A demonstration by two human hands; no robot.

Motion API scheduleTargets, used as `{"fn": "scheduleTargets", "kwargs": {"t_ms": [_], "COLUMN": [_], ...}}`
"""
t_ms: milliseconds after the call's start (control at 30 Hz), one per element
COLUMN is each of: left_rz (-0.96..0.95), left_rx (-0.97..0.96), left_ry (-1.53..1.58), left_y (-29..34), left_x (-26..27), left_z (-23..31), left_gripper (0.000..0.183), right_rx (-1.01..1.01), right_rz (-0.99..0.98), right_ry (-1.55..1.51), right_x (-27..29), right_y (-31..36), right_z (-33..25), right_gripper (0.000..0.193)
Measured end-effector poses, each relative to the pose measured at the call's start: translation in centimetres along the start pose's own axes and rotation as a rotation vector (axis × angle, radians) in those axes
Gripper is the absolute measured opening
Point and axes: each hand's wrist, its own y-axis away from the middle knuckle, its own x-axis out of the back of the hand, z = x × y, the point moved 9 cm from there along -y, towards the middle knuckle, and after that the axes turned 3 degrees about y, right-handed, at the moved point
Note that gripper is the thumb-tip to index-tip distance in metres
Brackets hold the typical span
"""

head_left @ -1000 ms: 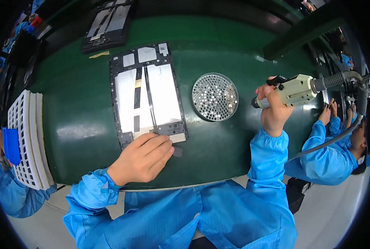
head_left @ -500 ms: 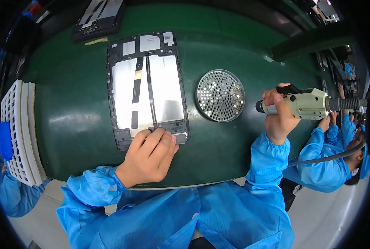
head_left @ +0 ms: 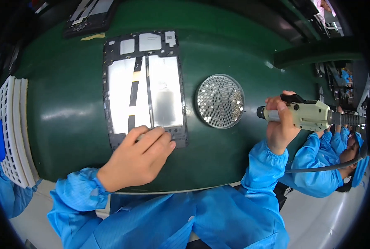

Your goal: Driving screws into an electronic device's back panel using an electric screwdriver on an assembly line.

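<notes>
Two hands: the left hand [head_left: 137, 164] curls over the near end of the uncovered tablet [head_left: 142, 91] on the surface [head_left: 68, 157], its fingers' grip not discernible, while the right-hand fingers [head_left: 282, 107] wrap a corded driver [head_left: 307, 116]; light, even pressure should steady the tablet. Around: stacked white trays [head_left: 16, 128] far left; dish of small metal pieces [head_left: 220, 126] between tablet and driver, obstructing any low crossing; co-worker's sleeve [head_left: 309, 174] right.

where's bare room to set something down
Free: green bench between white grid stack and tablet, beyond the round dish. Crowded: tablet's near end, under the left hand; right of dish, where the right hand holds a driver.
</notes>
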Motion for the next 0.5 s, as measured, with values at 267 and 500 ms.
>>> {"fn": "scheduleTargets", "kwargs": {"t_ms": [267, 500], "left_rz": [-0.118, -0.068], "left_rx": [0.031, 0.001], "left_ry": [0.008, 0.082], "left_y": [-1.2, -3.0], "left_x": [-0.3, -1.4], "left_z": [-1.9, -3.4], "left_gripper": [0.032, 0.028], "right_rx": [-0.076, 0.079], "right_rz": [0.048, -0.150], "right_ry": [-0.106, -0.232], "right_x": [-0.4, -5.7], "right_y": [-1.7, -1.6], "right_z": [0.2, -2.3], "right_gripper": [0.031, 0.035]}}
